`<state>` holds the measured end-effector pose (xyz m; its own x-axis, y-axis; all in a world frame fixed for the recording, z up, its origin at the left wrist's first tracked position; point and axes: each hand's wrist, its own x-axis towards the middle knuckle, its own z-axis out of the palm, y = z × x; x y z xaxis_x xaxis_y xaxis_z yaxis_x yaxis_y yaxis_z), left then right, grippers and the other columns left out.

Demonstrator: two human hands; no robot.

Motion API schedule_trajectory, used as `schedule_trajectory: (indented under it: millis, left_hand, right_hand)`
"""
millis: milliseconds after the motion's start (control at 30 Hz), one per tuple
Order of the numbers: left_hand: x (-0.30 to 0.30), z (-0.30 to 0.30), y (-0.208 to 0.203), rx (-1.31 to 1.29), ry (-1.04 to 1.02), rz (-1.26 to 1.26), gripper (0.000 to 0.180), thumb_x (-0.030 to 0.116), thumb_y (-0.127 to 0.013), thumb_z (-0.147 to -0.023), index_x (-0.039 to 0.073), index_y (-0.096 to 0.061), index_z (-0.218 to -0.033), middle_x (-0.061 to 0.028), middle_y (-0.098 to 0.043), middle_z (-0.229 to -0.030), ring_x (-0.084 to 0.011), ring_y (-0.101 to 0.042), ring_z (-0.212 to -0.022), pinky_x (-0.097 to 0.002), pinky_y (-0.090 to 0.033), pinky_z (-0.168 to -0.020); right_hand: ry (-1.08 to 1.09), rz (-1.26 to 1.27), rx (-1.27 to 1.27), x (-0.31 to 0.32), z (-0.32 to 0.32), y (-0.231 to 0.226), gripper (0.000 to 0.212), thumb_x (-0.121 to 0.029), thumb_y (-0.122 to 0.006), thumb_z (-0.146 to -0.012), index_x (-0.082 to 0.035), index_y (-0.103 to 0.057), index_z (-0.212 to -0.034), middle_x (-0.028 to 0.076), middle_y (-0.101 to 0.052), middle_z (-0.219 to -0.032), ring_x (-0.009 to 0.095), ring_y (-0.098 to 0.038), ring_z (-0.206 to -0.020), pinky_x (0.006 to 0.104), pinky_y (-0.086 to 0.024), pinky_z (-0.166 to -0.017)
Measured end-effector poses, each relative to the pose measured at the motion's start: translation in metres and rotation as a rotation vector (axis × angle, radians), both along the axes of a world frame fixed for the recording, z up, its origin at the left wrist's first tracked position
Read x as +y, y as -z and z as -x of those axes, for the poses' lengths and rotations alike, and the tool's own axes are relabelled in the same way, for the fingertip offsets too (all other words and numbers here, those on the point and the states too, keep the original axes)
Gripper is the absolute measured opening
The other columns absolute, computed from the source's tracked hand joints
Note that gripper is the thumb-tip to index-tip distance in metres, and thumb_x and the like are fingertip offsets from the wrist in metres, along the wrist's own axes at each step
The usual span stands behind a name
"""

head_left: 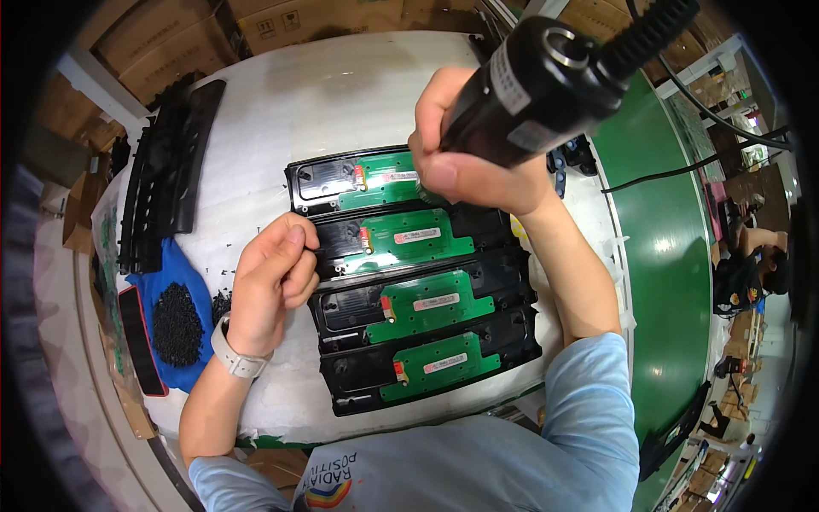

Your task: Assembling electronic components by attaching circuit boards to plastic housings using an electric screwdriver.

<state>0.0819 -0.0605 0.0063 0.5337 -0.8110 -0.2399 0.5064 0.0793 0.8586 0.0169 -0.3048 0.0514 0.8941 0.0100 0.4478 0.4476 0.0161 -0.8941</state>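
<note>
My right hand [482, 175] is wrapped round a thick black electric screwdriver [533, 94], its cord leaving at the upper right. The tool slants down to the farthest black plastic panel [320, 186], near the right part of its green circuit board [367, 166]; my fingers partly hide the tip. Several such panels lie in a column, each with a green board, a white label and a small red-and-white connector. My left hand [277, 269] is closed in a pinch at the left end of the second panel [337, 239]. Whatever its fingertips hold is hidden.
At the left, a heap of small black screws [177, 324] lies on a blue cloth or bag [200, 294]. Long black plastic strips [175, 162] lie beyond it. A green belt [665, 299] runs along the right, crossed by a black cable [661, 177]. Another person [746, 269] is farther right.
</note>
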Motion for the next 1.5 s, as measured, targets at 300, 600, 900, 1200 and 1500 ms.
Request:
schedule_trajectory:
  millis: [300, 600, 900, 1200, 1500]
  left_hand:
    - [-0.01, 0.011, 0.005, -0.127, -0.069, -0.061, 0.017, 0.019, -0.056, -0.096, 0.003, -0.051, -0.1, -0.0135, -0.066, -0.08, -0.0176, -0.066, -0.065, -0.0212, -0.048, -0.054]
    - [-0.01, 0.02, 0.003, -0.311, -0.042, -0.094, 0.015, 0.014, -0.061, -0.093, 0.001, -0.06, -0.086, -0.005, -0.065, -0.073, -0.007, -0.059, -0.06, -0.0181, -0.044, -0.054]
    - [-0.011, 0.027, 0.0, -0.241, -0.056, -0.054, 0.005, 0.001, -0.064, -0.086, -0.002, -0.06, -0.087, -0.008, -0.066, -0.075, -0.0097, -0.062, -0.063, -0.0208, -0.05, -0.06]
    - [-0.006, 0.02, -0.001, -0.236, 0.03, -0.073, 0.005, 0.001, -0.064, -0.087, -0.004, -0.063, -0.086, -0.0134, -0.068, -0.078, -0.0122, -0.064, -0.063, -0.0222, -0.052, -0.06]
    - [-0.005, 0.017, 0.001, -0.223, 0.007, -0.069, 0.005, 0.0, -0.063, -0.087, -0.004, -0.063, -0.086, -0.0132, -0.068, -0.078, -0.0116, -0.064, -0.063, -0.0215, -0.052, -0.059]
  right_hand:
    - [0.13, 0.117, 0.0, 0.008, 0.005, -0.008, 0.027, -0.014, -0.075, -0.072, -0.003, -0.054, -0.084, 0.002, -0.056, -0.069, 0.007, -0.05, -0.052, 0.0208, -0.041, -0.049]
    - [-0.319, -0.469, -0.303, 0.005, 0.019, -0.027, 0.039, -0.041, -0.052, -0.091, -0.009, -0.048, -0.113, -0.003, -0.049, -0.065, 0.011, -0.047, -0.05, 0.0308, -0.044, -0.06]
    - [-0.204, -0.695, -0.233, 0.024, 0.02, -0.025, 0.028, -0.029, -0.05, -0.087, -0.007, -0.049, -0.104, 0.004, -0.046, -0.057, 0.016, -0.043, -0.041, 0.0362, -0.043, -0.049]
    - [-0.349, -0.589, -0.269, 0.021, 0.017, -0.015, 0.034, -0.036, -0.052, -0.089, -0.009, -0.048, -0.109, 0.001, -0.047, -0.061, 0.013, -0.047, -0.047, 0.0335, -0.044, -0.056]
    - [-0.363, -0.532, -0.274, 0.019, 0.018, -0.018, 0.039, -0.042, -0.053, -0.09, -0.01, -0.047, -0.113, -0.003, -0.046, -0.065, 0.011, -0.047, -0.051, 0.0309, -0.043, -0.063]
